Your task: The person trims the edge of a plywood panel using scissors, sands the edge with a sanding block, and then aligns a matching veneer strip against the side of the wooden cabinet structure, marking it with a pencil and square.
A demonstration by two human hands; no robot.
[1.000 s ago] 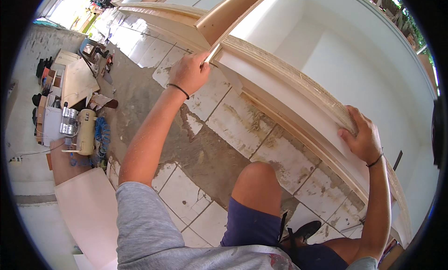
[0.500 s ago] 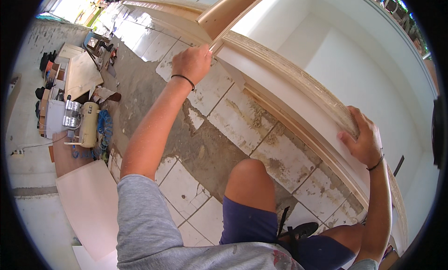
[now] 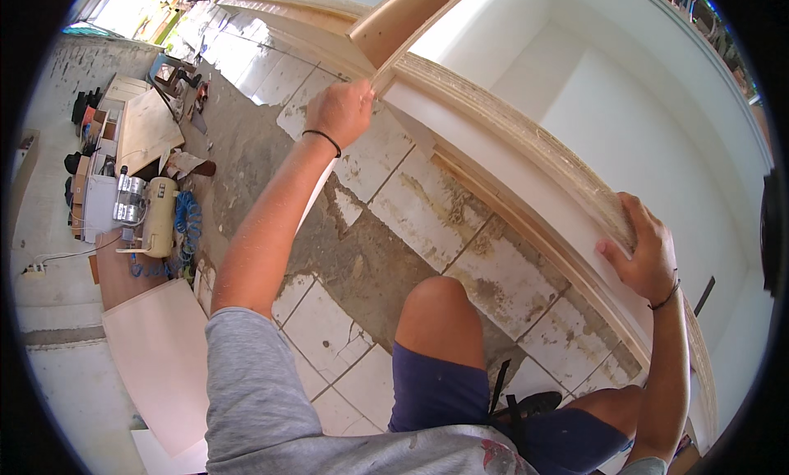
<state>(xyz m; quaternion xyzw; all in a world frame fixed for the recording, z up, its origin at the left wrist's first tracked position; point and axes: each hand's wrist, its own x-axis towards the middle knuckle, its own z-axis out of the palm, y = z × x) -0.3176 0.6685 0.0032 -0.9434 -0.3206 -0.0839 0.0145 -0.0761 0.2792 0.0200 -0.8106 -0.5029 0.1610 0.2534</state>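
A long white strip (image 3: 526, 191) runs along the front edge of a white plywood cabinet (image 3: 592, 105), just under its raw plywood rim (image 3: 501, 122). My left hand (image 3: 339, 112), with a black band on the wrist, pinches the strip's far end near a wooden upright (image 3: 400, 19). Over the plywood rim at the near end my right hand (image 3: 637, 249) is clamped, fingers on top and thumb pressing the white strip. My bent knee (image 3: 436, 311) sits between both arms.
The floor (image 3: 394, 228) is worn tile with bare cement patches. At the left stand a small air compressor (image 3: 156, 216) with a blue coiled hose (image 3: 187, 220), boxes and plywood offcuts (image 3: 146, 130). A pale board (image 3: 160, 356) lies at the lower left.
The view has shifted slightly. My left hand has slid a little along the strip toward the wooden upright. My right hand keeps its grip on the rim.
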